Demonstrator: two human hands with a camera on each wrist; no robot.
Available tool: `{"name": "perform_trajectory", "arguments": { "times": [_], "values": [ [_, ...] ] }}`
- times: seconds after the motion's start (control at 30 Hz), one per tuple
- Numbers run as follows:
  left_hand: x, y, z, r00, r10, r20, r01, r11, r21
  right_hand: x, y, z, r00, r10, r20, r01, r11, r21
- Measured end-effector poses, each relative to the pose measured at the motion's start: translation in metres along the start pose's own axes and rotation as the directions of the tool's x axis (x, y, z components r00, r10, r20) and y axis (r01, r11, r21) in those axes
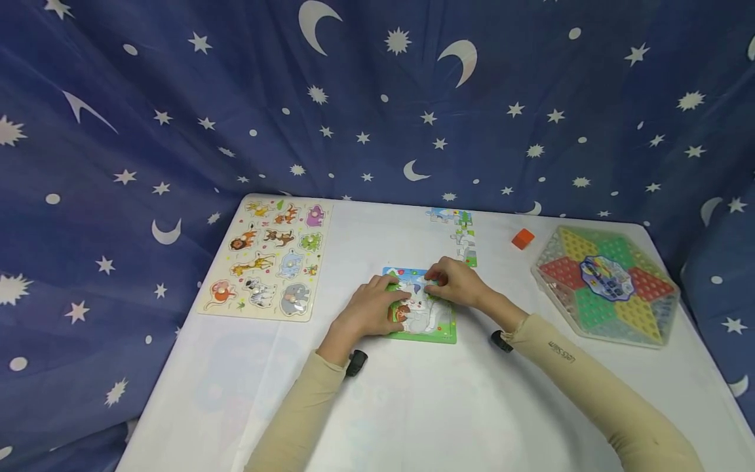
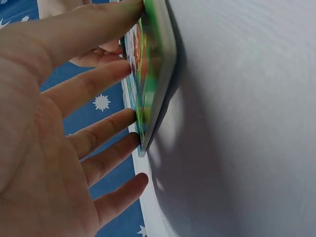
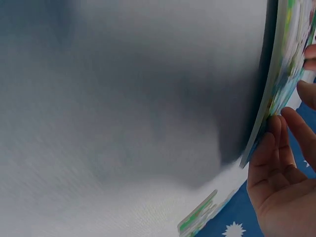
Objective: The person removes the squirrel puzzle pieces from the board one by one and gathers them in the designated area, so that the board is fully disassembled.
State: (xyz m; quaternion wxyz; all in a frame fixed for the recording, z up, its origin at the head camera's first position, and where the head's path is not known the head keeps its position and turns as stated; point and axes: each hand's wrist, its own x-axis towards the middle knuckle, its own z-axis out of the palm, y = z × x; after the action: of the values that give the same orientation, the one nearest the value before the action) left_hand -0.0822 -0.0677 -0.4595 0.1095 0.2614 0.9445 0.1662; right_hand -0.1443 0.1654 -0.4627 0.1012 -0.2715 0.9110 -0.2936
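Note:
A jigsaw puzzle (image 1: 421, 318) with a white animal picture and a green and blue border lies on the white table. My left hand (image 1: 373, 307) rests at its left side, fingers spread; in the left wrist view the thumb (image 2: 113, 15) lies over the board's edge and the fingers are nearly straight. At the puzzle's upper right, my right hand (image 1: 457, 282) has its thumb and bent fingers at a puzzle piece, mostly hidden by the fingers. From the right wrist view, the right hand's fingertips (image 3: 286, 112) touch the board's far edge area.
Loose joined puzzle pieces (image 1: 463, 237) lie behind the puzzle. An animal peg board (image 1: 315, 275) is at the left. To the right are an orange block (image 1: 523, 238) and a hexagonal star-patterned game board (image 1: 596, 308). A blue star-and-moon curtain (image 1: 366, 85) hangs behind the table.

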Motion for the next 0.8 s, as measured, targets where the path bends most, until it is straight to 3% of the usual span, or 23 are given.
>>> {"name": "perform_trajectory", "arguments": {
  "times": [0.27, 0.8],
  "values": [
    [-0.003, -0.002, -0.003, 0.999, -0.048, -0.016, 0.047, 0.999, -0.02, -0.015, -0.009, 0.006, 0.999, 0.015, 0.047, -0.016, 1.0, 0.018],
    [-0.001, 0.002, 0.003, 0.996, -0.087, -0.034, 0.086, 0.996, -0.03, -0.018, -0.011, 0.012, 1.0, 0.031, 0.005, -0.031, 0.999, 0.038]
  ]
}}
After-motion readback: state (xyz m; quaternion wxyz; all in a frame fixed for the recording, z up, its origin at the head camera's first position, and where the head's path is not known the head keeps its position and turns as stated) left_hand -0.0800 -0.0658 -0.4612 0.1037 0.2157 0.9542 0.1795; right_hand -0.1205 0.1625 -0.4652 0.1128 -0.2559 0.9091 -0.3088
